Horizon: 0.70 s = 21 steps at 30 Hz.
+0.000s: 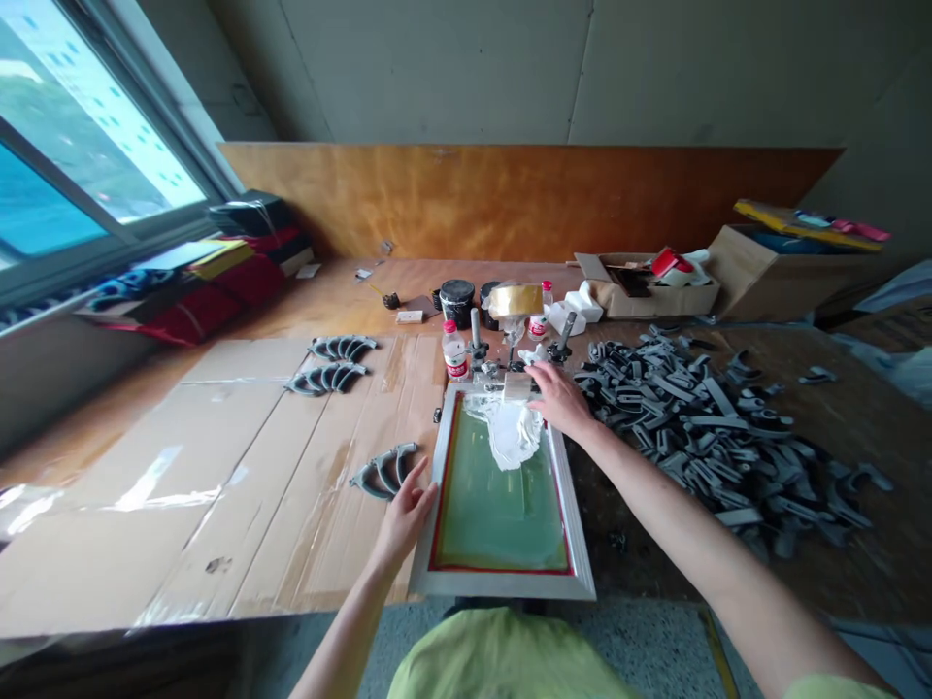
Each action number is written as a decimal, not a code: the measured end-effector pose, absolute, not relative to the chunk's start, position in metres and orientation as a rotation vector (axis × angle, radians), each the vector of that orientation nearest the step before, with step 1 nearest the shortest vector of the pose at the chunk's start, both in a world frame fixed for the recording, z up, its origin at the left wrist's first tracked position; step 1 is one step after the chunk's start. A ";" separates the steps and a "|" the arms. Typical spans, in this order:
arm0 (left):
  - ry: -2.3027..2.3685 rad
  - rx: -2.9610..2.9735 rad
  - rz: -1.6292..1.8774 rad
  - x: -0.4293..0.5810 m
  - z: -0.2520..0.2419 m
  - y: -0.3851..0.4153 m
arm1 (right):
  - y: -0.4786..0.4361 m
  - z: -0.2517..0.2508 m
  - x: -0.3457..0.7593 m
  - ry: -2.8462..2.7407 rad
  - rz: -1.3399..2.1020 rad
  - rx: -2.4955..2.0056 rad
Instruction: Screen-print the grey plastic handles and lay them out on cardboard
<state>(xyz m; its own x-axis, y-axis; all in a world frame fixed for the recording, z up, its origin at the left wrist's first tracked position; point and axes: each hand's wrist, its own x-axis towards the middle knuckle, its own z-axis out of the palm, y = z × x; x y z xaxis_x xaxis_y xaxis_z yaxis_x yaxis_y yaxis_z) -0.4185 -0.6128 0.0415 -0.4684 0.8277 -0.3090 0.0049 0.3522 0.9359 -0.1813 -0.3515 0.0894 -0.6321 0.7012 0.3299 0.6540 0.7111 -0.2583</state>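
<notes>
A flat rectangular screen frame of silver metal, with green mesh edged in red, lies at the near edge of the brown wooden table, directly in front of the person in the light green shirt. A spread of thick white paste covers the far part of the mesh, its ragged edge reaching toward the middle.

The right hand reaches over the far right corner of the frame, palm down, fingers stretched toward a small pale rectangular block at the frame's far end. Whether the fingers grip the block or only lie beside it, I cannot tell. Metal clamps with upright posts stand just beyond.

The left hand is at the frame's left side, its fingers loosely spread with nothing in them; whether they touch the rim is unclear. Just beyond its fingertips, a grey ribbed, curved piece lies on the flattened brown cardboard, and two similar curved groups lie farther off.

To the right of the frame is a large heap of grey parts. A clear bottle with a red label and pink cap stands near the frame's far left corner, with a black tub behind it.
</notes>
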 end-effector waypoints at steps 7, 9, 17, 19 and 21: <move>1.758 0.710 1.125 -0.422 -0.001 -0.611 | -0.365 0.081 -0.222 -2.888 0.134 -1.249; 1.743 0.703 1.124 -0.423 -0.001 -0.612 | -0.377 0.078 -0.214 -2.939 0.146 -1.112; 1.742 0.691 1.151 -0.420 0.002 -0.613 | -0.403 0.092 -0.171 -3.144 0.313 -0.529; 1.726 0.678 1.158 -0.420 0.002 -0.612 | -0.395 0.096 -0.173 -3.116 0.347 -0.555; 1.714 0.664 1.168 -0.420 0.004 -0.611 | -0.392 0.093 -0.181 -3.002 0.307 -0.680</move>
<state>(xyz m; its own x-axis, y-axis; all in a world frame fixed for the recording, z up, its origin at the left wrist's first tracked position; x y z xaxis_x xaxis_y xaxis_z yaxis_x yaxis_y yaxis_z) -0.4197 -0.6112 0.0037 -0.4246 0.8174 -0.3894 -0.0632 0.4023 0.9133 -0.1809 -0.3921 0.0928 -0.9024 0.4309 0.0030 0.4213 0.8838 -0.2032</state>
